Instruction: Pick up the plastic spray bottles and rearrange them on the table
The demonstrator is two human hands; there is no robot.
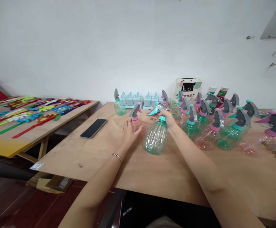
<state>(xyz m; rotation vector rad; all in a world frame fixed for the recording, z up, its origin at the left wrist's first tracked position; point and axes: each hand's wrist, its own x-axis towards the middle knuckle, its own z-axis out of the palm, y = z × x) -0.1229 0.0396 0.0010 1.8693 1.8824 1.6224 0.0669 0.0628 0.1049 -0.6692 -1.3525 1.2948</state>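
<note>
My left hand (pixel 128 129) is wrapped round a pink spray bottle (pixel 137 124) with a grey and pink trigger head, which stands on the wooden table. Beside it, my right hand (pixel 167 116) grips the head of a clear green spray bottle (pixel 155 139) whose nozzle and collar are turquoise. That bottle leans a little, its nozzle toward the left. Whether its base touches the table I cannot tell. Behind the two, another green spray bottle (pixel 120 107) stands near the back edge.
Several pink and green spray bottles (pixel 209 136) crowd the table's right side. Light blue popsicle moulds (pixel 130 100) and a printed paper bag (pixel 187 90) line the wall. A phone (pixel 93 128) lies on the left. Colourful hand-shaped clappers (pixel 45 119) cover the other table.
</note>
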